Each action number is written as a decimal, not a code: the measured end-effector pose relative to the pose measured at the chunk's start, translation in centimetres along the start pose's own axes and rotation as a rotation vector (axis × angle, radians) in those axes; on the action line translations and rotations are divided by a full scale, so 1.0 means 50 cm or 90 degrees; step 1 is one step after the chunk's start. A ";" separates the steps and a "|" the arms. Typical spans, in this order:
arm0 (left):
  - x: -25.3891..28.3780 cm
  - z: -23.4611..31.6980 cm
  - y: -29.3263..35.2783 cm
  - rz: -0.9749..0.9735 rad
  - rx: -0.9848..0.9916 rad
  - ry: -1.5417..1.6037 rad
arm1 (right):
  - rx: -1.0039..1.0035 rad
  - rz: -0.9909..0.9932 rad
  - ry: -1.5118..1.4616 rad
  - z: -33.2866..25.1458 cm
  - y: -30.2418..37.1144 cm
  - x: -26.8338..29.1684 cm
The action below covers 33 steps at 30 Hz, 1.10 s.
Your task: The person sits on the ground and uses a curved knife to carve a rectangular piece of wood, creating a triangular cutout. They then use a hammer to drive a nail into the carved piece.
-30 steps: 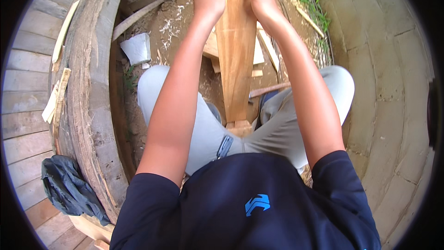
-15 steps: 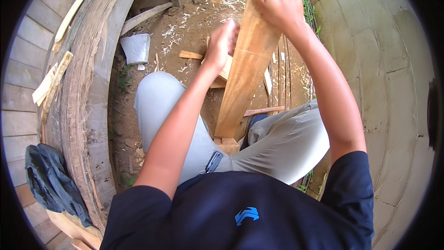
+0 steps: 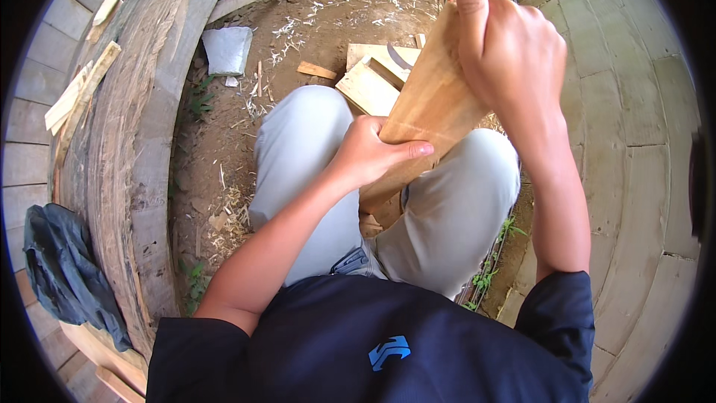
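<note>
A long, flat wooden board (image 3: 440, 97) slants up between my knees, its lower end down by a small wood block (image 3: 368, 224). My left hand (image 3: 373, 153) grips the board's left edge around the middle, thumb lying across its face. Higher up, my right hand (image 3: 514, 48) is wrapped around the right edge near the top end, with its thumb pointing up. Behind the board, partly hidden, lie pale wooden pieces (image 3: 369, 88) forming a box-like shape, with a dark curved strip (image 3: 399, 57) on them.
A thick, weathered timber (image 3: 127, 127) runs along the left, with thin offcuts (image 3: 93, 86) and a dark crumpled plastic sheet (image 3: 71, 276) on it. A whitish slab (image 3: 227, 51) and wood shavings (image 3: 280, 52) lie on the dirt. A block wall (image 3: 626, 149) stands at right.
My left hand, previously apart from the board, now grips its left edge. The board's top and my right hand have come nearer and to the right. My knees are closer together.
</note>
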<state>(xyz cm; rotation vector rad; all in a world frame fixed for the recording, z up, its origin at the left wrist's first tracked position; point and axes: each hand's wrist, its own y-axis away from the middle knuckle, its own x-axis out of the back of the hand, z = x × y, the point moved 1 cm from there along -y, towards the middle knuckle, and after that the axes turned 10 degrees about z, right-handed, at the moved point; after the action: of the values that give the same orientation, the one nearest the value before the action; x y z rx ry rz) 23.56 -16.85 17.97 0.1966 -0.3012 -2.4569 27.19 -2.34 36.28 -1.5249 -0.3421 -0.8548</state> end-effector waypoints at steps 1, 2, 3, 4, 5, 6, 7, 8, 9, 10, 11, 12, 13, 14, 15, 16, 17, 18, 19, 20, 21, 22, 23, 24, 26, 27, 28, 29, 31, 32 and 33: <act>-0.001 0.013 0.007 -0.019 0.001 0.001 | 0.003 0.007 0.014 -0.007 -0.003 0.012; -0.002 0.016 0.012 -0.026 -0.005 0.009 | 0.005 0.013 0.032 -0.014 -0.005 0.026; -0.003 0.018 0.016 -0.033 -0.012 0.016 | 0.006 0.018 0.050 -0.018 -0.004 0.035; -0.004 0.018 0.020 -0.040 -0.019 0.024 | 0.004 0.007 0.058 -0.019 0.001 0.040; -0.005 0.019 0.022 -0.035 -0.013 0.015 | 0.005 0.002 0.065 -0.019 -0.002 0.040; -0.005 0.017 0.028 -0.030 -0.008 0.005 | -0.004 -0.011 0.077 -0.018 -0.002 0.042; -0.005 0.017 0.036 -0.025 -0.002 -0.004 | -0.013 -0.023 0.092 -0.017 -0.002 0.046; -0.008 0.017 0.046 -0.030 -0.008 0.008 | -0.031 -0.042 0.111 -0.014 0.008 0.054; -0.009 0.017 0.056 -0.034 -0.013 0.019 | -0.049 -0.061 0.130 -0.013 0.016 0.063; -0.012 0.017 0.066 -0.039 -0.018 0.031 | -0.043 -0.033 0.114 -0.019 0.018 0.070; -0.013 0.008 0.072 -0.041 -0.015 0.067 | -0.041 -0.006 0.094 -0.031 0.022 0.074; -0.011 0.004 0.074 -0.030 -0.019 0.055 | -0.040 0.022 0.074 -0.037 0.025 0.075; -0.010 0.005 0.075 -0.019 -0.022 0.042 | -0.038 0.021 0.071 -0.036 0.024 0.071; -0.012 0.004 0.080 -0.014 -0.021 0.034 | -0.038 0.014 0.072 -0.035 0.025 0.068; -0.013 0.005 0.081 -0.006 -0.029 0.027 | -0.037 0.007 0.073 -0.033 0.024 0.064; -0.013 0.007 0.077 0.002 -0.037 0.020 | -0.019 0.018 0.057 -0.032 0.018 0.057; -0.009 0.006 0.076 0.013 -0.042 0.014 | 0.000 0.028 0.037 -0.034 0.008 0.044; -0.007 0.004 0.073 0.020 -0.038 0.017 | 0.020 0.036 0.023 -0.035 -0.002 0.037; -0.004 0.002 0.069 0.026 -0.033 0.020 | 0.034 0.024 0.008 -0.039 -0.012 0.036; 0.001 0.002 0.067 0.035 -0.030 0.020 | 0.060 0.052 0.016 -0.036 -0.013 0.020; 0.004 0.003 0.065 0.034 -0.027 0.008 | 0.089 0.080 0.026 -0.029 -0.018 -0.003; 0.004 0.003 0.062 0.035 -0.025 0.014 | 0.118 0.108 0.036 -0.026 -0.018 -0.015; 0.007 -0.001 0.063 0.042 -0.022 0.016 | 0.158 0.069 0.055 -0.030 -0.025 -0.007; 0.010 -0.004 0.063 0.049 -0.018 0.019 | 0.199 0.030 0.072 -0.034 -0.034 0.001; 0.012 -0.007 0.062 0.050 -0.015 0.035 | 0.212 0.052 0.069 -0.029 -0.030 -0.014; 0.010 -0.010 0.061 0.048 -0.016 0.043 | 0.210 0.068 0.062 -0.024 -0.026 -0.021; 0.007 -0.013 0.061 0.046 -0.017 0.051 | 0.191 0.091 0.040 -0.018 -0.019 -0.035; 0.007 -0.014 0.060 0.045 -0.020 0.058 | 0.171 0.117 0.017 -0.013 -0.017 -0.045; 0.009 -0.016 0.060 0.047 -0.025 0.069 | 0.131 0.101 -0.009 -0.011 -0.018 -0.052; 0.007 -0.021 0.059 0.044 -0.027 0.080 | 0.112 0.090 -0.016 -0.009 -0.018 -0.053; 0.006 -0.023 0.057 0.041 -0.029 0.090 | 0.090 0.067 -0.028 -0.010 -0.021 -0.054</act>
<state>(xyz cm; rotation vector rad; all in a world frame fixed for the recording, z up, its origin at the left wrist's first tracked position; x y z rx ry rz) 25.26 -19.44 17.57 0.3346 -0.1873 -2.3694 24.53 -1.91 35.15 -1.4187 -0.3439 -0.7010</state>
